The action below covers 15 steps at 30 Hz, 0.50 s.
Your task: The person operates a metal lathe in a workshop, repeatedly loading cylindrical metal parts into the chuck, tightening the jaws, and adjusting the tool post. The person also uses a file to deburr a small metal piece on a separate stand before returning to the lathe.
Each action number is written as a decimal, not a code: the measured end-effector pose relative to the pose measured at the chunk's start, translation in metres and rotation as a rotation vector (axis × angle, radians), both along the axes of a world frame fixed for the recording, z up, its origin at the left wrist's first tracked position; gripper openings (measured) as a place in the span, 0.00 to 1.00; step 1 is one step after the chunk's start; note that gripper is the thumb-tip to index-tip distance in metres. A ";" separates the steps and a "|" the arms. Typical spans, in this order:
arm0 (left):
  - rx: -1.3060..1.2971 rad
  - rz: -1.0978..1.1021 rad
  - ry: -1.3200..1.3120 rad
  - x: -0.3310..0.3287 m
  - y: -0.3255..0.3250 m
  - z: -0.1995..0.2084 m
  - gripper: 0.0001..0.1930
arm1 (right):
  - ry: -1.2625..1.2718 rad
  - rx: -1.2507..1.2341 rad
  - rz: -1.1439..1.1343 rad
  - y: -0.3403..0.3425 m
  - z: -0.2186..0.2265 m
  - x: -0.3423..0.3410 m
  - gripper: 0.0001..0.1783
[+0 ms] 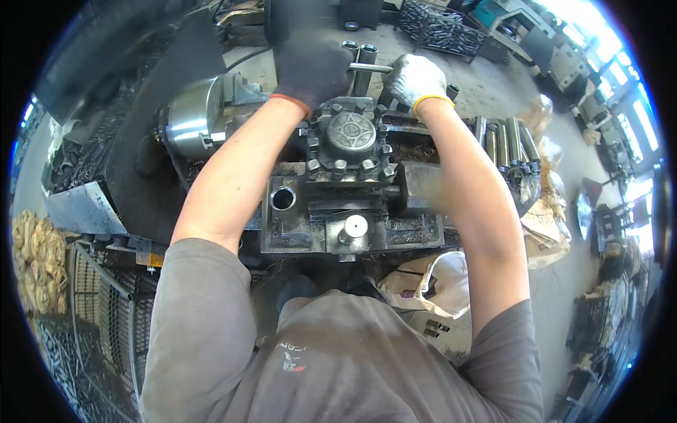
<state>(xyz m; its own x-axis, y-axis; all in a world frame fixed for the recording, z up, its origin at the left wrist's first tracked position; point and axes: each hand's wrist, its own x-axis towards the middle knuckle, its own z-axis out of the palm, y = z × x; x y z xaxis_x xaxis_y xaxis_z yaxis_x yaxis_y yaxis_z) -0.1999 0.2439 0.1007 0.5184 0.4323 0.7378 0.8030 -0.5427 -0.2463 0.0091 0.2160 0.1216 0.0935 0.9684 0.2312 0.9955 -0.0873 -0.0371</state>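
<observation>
A thin metal rod (371,68) runs level between my two hands, beyond the lathe's tool post (351,134). My left hand (314,76), in a dark glove with an orange cuff, is closed at the rod's left end; its fingers blend into the dark background. In a white glove with a yellow cuff, my right hand (416,79) is closed around the right end. Just behind the rod stand two steel tubes (364,83), open end up. Left of my left forearm is the shiny lathe chuck (194,116).
More steel tubes (504,144) lie at the right of the lathe. The cross slide (282,229) is nearest my body, with a white sack (448,282) below it. A mesh cage (106,303) stands at the lower left. A bin of metal parts (441,28) is at the back.
</observation>
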 end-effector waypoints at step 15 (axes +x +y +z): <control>-0.077 -0.152 -0.131 0.001 0.015 -0.011 0.12 | -0.087 -0.164 -0.153 0.009 0.002 -0.002 0.17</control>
<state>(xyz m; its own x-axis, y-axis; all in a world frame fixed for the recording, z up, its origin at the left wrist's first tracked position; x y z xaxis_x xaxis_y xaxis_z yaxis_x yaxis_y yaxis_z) -0.1987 0.2592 0.0900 0.4836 0.4140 0.7712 0.7331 -0.6730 -0.0985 0.0067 0.2248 0.1240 0.2290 0.9697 0.0853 0.9690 -0.2354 0.0750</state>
